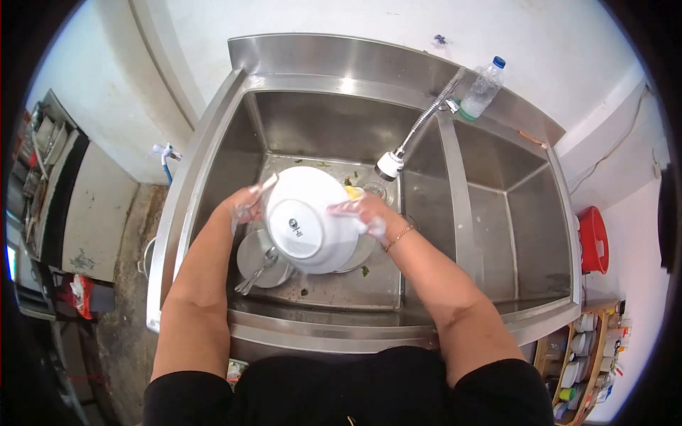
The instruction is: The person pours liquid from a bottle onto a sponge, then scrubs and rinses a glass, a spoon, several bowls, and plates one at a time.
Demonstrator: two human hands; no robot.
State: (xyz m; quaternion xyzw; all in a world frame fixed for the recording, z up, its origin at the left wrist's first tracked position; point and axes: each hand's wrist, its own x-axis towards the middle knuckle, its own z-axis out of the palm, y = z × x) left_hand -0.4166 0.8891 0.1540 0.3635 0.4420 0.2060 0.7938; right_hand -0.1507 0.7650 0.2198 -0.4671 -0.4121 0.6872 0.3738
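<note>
A large white bowl (pixel 320 245) is held tilted above the left basin of the sink, its base with a dark printed mark turned up towards me. My left hand (pixel 246 204) is closed on the bowl's left rim, with suds on the fingers. On the bowl's right side lies my right hand (pixel 366 211), soapy, with a yellow sponge (pixel 353 192) showing beside its fingers. Below the bowl, a white plate (pixel 250 257) rests on the basin floor with metal cutlery (pixel 257 273) on it. Other dishes under the bowl are partly hidden.
A flexible faucet with a white head (pixel 388 165) hangs over the left basin (pixel 341 298). Green scraps lie on its floor. A plastic bottle (pixel 483 89) stands on the back ledge. At the right are the second basin (pixel 490 241), a red tub (pixel 592 240) and a dish shelf (pixel 579 355).
</note>
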